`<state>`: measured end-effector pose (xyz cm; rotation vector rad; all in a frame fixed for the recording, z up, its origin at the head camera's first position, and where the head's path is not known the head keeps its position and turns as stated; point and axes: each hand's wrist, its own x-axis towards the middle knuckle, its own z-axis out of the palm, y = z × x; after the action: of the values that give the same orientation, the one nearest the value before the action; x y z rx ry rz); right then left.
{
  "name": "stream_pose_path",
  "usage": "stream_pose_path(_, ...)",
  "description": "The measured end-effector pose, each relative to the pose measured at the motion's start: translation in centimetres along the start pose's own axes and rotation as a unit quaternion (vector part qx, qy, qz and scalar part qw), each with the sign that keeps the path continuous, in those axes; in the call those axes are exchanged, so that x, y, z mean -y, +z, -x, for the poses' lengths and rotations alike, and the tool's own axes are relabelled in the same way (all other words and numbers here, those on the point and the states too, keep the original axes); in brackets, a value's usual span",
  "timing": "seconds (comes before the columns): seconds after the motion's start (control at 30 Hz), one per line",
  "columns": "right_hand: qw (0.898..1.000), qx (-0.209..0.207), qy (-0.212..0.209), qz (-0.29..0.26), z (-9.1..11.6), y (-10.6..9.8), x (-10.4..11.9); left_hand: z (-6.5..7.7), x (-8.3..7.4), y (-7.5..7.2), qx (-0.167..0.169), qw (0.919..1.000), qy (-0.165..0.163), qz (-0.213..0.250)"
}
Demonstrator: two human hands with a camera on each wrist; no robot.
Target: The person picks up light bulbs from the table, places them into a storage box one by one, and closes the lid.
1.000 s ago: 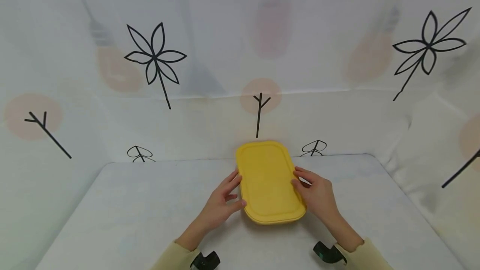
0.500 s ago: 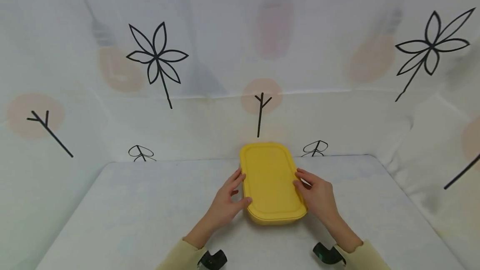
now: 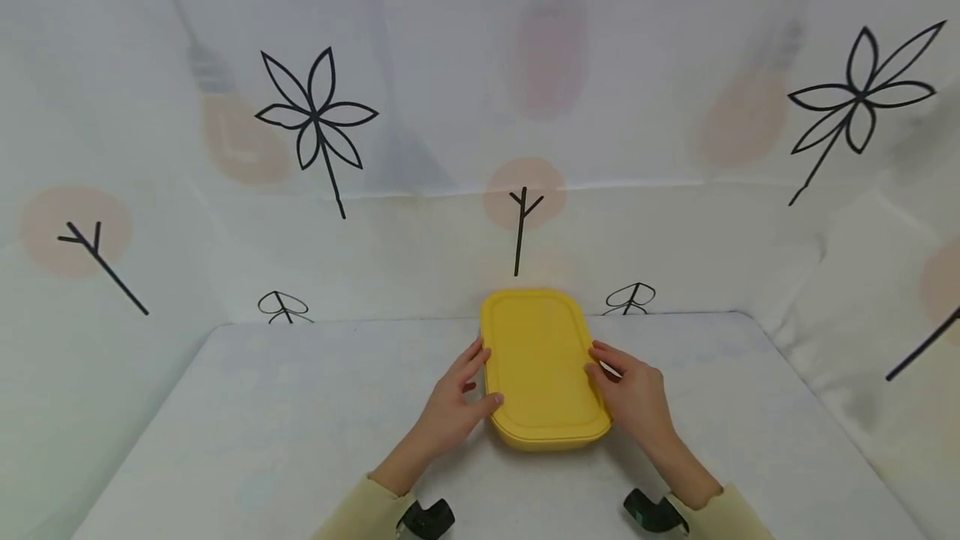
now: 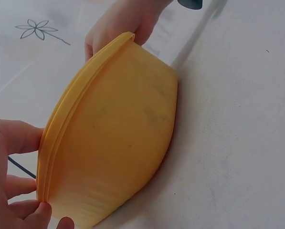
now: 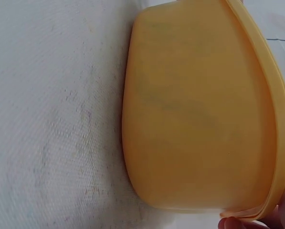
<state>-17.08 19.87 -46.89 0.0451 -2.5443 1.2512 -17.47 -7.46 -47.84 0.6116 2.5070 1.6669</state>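
Note:
A yellow lidded food container sits on the table in the middle of the head view, its long sides running away from me. My left hand grips its left rim, thumb near the front corner and fingers farther back. On the opposite rim, my right hand pinches the edge between thumb and fingers. Seen by the left wrist camera, the lid lies along the top of the smooth container wall. The right wrist view shows the lid rim above the wall, with fingertips under a corner.
A white cloth covers the table. Behind it hangs a pale curtain with leaf drawings, continuing along both sides. Dark wrist devices show at the left sleeve and right sleeve.
Over the first half second, my left hand and the container shift slightly right, and more of the container's front wall shows below the lid. Since then both hands stay almost still.

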Motion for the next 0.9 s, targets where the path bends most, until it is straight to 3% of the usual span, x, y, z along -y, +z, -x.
stream_pose_path(0.27, 1.0, 0.001, -0.001, 0.006, -0.02, 0.05, 0.04, -0.06, 0.3, 0.03, 0.001, 0.9996, -0.015, 0.026)
stream_pose_path(0.53, 1.0, 0.013, -0.005, 0.021, -0.07, -0.1, 0.13, 0.18, 0.33, 0.12, 0.008, 0.999, -0.039, 0.02)
stream_pose_path(0.9, 0.999, 0.015, 0.001, 0.031, -0.37, -0.23, -0.17, -0.14, 0.43, 0.43, 0.018, 0.9976, -0.046, 0.049)
